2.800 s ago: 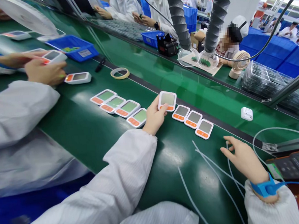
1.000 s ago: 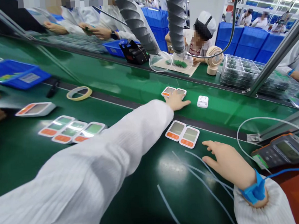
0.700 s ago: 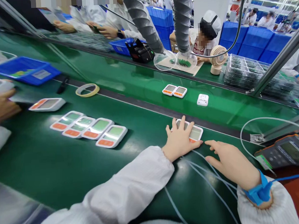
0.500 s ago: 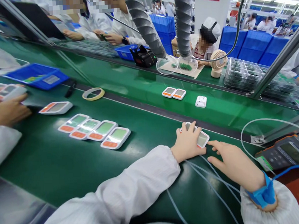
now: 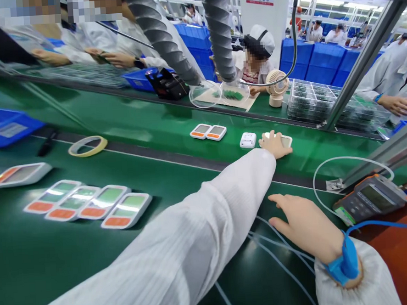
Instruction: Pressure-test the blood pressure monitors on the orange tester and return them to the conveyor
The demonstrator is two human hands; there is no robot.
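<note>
My left hand (image 5: 274, 144) reaches out over the far green strip, its fingers closed from above over white LCD devices (image 5: 287, 141). The hand covers most of them; a screen shows at the right and a white edge at the left. Just left of it lies a white device with its back up (image 5: 248, 140), and farther left a pair of white devices with orange fronts (image 5: 216, 133). My right hand (image 5: 299, 220) hovers over the near table, thumb and fingers apart, holding nothing. A blue wrist strap (image 5: 344, 261) circles that wrist.
Several overlapping LCD devices (image 5: 126, 211) lie on the near left, another (image 5: 18, 175) beyond them. A tape roll (image 5: 88, 146) and blue tray (image 5: 10, 125) are farther left. Thin cables (image 5: 276, 249) cross the table near a handheld meter (image 5: 370, 200). Ducts (image 5: 218, 32) hang above; co-workers sit opposite.
My left hand has moved forward from the near table edge onto the far strip, carrying the white LCD devices. My right hand stays nearly in place. The view has shifted right.
</note>
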